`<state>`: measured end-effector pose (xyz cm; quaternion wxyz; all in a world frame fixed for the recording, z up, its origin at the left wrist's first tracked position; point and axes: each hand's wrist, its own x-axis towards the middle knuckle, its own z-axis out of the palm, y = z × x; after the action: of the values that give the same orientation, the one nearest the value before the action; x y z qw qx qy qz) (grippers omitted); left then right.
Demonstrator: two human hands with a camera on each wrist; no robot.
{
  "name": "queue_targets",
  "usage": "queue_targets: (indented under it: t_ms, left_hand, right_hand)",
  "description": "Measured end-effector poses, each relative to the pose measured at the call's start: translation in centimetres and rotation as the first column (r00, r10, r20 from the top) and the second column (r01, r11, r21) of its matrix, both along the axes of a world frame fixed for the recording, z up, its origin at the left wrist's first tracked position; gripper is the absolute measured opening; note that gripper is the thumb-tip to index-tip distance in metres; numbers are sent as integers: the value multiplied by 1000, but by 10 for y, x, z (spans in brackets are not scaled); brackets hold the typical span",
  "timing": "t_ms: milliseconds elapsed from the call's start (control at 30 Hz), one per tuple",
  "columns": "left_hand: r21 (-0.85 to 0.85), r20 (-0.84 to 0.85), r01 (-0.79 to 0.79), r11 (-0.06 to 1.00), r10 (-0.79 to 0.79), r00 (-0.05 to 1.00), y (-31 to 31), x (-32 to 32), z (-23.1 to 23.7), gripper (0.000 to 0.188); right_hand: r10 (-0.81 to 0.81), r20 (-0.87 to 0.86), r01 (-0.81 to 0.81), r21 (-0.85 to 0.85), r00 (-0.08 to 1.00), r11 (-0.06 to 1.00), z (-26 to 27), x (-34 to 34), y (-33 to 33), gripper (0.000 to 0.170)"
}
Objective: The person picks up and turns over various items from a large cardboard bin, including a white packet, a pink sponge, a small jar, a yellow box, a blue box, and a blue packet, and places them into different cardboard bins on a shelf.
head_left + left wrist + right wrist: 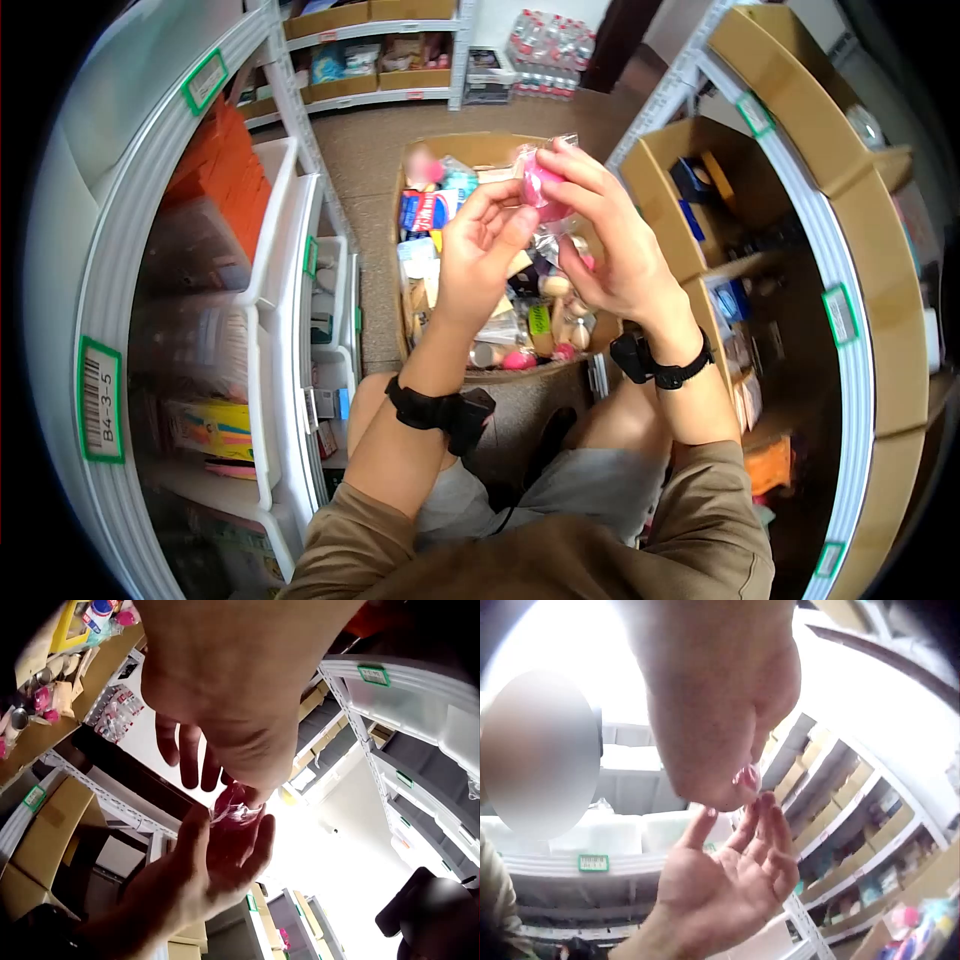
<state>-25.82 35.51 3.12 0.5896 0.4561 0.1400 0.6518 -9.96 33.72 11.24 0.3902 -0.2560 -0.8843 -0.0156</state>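
A small pink item in clear, shiny wrapping [543, 190] is held up over the large cardboard box [480, 376]. My left hand [483, 245] pinches its near side with thumb and index finger, the other fingers loosely bent. On the other side, my right hand [618, 240] grips the packet between fingers and thumb. In the left wrist view the pink packet [235, 810] lies between my left hand [225, 697] and my right hand [199, 874]. The right wrist view shows little of the packet [747, 778], mostly behind my right hand [720, 712]; my left hand [727, 889] is below.
The box between the legs holds mixed small goods, among them a green-labelled piece [540, 320]. White bins [262, 380] line the left shelf, open cardboard boxes [650, 190] the right one. Bottle packs [550, 42] stand at the back wall.
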Motion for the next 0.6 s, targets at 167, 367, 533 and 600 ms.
queue_targets:
  t_ms: [167,367,533,600]
  left_hand:
    - [75,159,355,932,-363,918,-41,18,14,40]
    - [65,163,200,978,-208,964,-67,59,14,38]
    - [89,145,266,960,-276,950,-73,79,7,27]
    - [90,145,316,944,-327,934,-80,85,10,25]
  right_hand:
    - [-52,33,54,-52,998,997,23,28,-70,54]
    - [-327,45,326,38,944,945,31,58,-107,53]
    - [-448,-15,429,-265,894,864,34,85,-133,47]
    - [-453,-59,374,-476,890,796,40,91,-145,46]
